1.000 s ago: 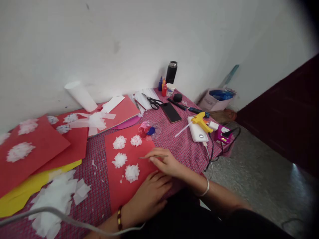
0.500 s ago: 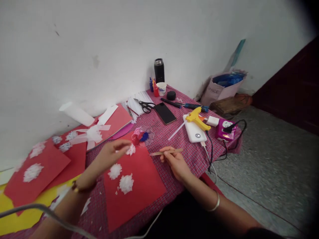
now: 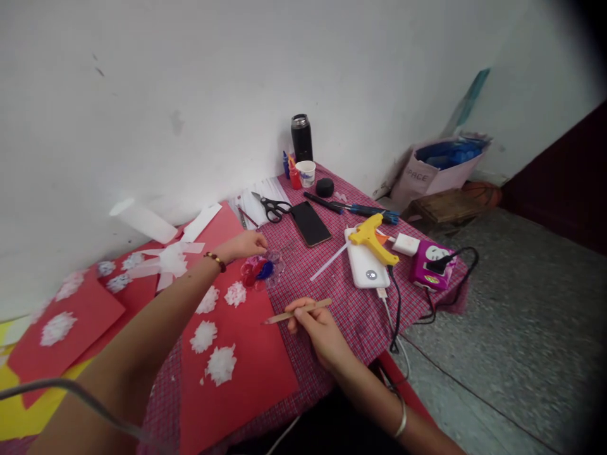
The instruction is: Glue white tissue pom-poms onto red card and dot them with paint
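My right hand (image 3: 320, 328) grips a flat wooden craft stick (image 3: 317, 306), its pinkish tip pointing left over the edge of the red paper (image 3: 246, 373). Several white tissue-paper flowers (image 3: 221, 365) lie on that sheet, one (image 3: 235, 294) flecked with pink. My left hand (image 3: 244, 246) reaches forward past the sheet, fingers curled together just behind a clear palette (image 3: 275, 270) with red, pink and blue paint. Whatever the left fingers may hold is too small to make out.
Scissors (image 3: 272, 206), a phone (image 3: 310, 223), paint bottles (image 3: 294, 175), a paper cup (image 3: 306, 173) and a black flask (image 3: 301, 137) stand or lie behind. A yellow glue gun (image 3: 372, 239) rests on a white power bank (image 3: 363, 268), with cables trailing right. More flowers on red sheets (image 3: 95, 309) lie left.
My left hand has lifted off the red paper's near edge and swung forward to behind the palette. My right hand, with the craft stick, has shifted slightly away from the flowers. The view has turned.
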The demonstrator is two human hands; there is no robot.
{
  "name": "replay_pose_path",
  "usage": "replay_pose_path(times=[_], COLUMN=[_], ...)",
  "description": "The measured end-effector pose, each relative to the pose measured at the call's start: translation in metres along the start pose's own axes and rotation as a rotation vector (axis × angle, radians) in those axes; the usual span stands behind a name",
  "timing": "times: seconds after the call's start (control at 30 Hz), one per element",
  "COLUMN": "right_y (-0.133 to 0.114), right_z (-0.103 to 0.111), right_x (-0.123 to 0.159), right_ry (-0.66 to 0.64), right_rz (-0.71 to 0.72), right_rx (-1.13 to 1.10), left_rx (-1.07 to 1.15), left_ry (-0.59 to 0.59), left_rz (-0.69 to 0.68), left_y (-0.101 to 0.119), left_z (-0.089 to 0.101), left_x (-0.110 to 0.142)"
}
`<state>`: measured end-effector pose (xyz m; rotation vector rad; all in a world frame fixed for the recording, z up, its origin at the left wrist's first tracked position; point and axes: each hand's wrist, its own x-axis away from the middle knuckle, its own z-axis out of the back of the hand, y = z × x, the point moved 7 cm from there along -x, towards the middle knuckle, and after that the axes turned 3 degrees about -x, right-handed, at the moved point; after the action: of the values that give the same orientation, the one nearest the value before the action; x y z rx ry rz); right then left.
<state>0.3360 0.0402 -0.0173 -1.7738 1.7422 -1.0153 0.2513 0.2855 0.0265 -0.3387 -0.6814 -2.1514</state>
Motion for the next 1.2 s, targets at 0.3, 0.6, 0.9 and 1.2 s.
replay_pose_path(times=[0.3,0.6,0.9,1.2], right_y=[0.002,0.001,-0.007,-0.021], right_z=[0.006,0.012,0.010,-0.088], right_x=[-0.001,0.001,0.004,-0.014], right_ry=[0.020,0.040,0.075,-0.223], right_rz=[0.000,0.010,0.080,0.140], right_rx=[-0.011,0.022,0.242,0.346], left_rx=[0.207,0.766,1.160,1.103], left_ry=[0.015,0.538,0.843,1.055], left_rz=[0.046,0.147,0.342,0.421], left_y=[-0.014,-0.056,-0.096,-0.122], left_z=[0.018,0.023,-0.059,-0.089], left_x=[-0.018,0.100,0.257,0.320])
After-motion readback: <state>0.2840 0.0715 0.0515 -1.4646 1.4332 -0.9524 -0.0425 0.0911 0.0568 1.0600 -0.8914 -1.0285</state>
